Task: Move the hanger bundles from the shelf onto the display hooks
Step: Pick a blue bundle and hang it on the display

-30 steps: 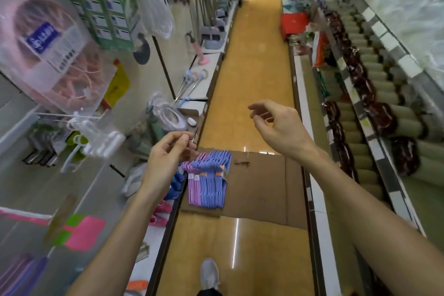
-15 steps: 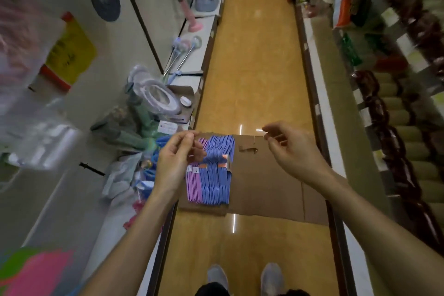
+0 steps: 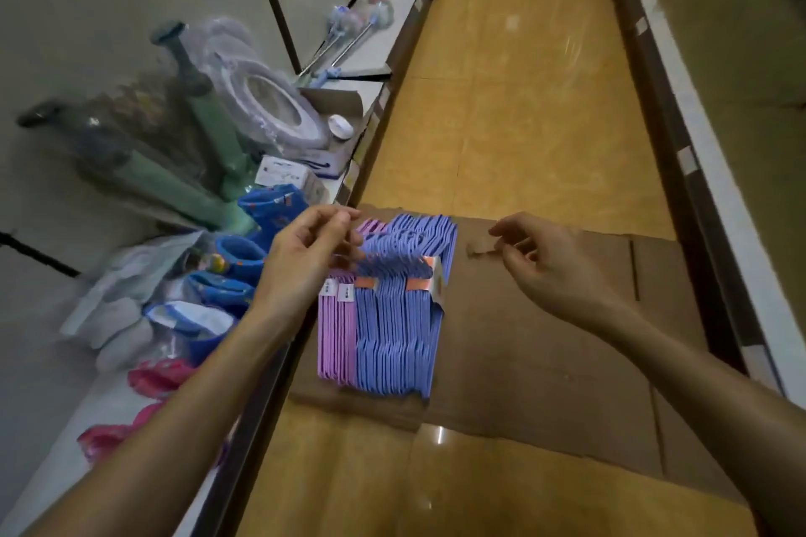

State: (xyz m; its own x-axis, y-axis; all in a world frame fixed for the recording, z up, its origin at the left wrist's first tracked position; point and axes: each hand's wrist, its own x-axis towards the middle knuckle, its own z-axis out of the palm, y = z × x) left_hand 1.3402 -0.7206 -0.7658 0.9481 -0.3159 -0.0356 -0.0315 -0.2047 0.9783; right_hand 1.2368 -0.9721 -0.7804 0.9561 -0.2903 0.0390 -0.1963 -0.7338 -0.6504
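- Left hand is over the top-left of the hangers, fingers curled, thumb and fingertips close together at the hook ends. Looks like a pinch on a hook, but can't tell for sure, too blurry.
- Right hand hovers just right of the stack, fingers loosely bent, nothing in it, apart from the hangers.
- Hangers: tight row standing on edge, pink ones on the left, blue-purple ones on the right, w/ orange-and-white paper bands across the upper part.
- They're sitting on a flat sheet of cardboard that lies across the aisle btwn the two shelf edges, over the yellow floor.
- Left of the arm, on the low shelf: blue slippers, pink ones nearer the camera, some white plastic bags.
- Further back on that shelf: green plungers in plastic wrap, a wrapped toilet seat, small white box, brushes lying flat.
- Far right: edge of the opposite shelf runs along the aisle.
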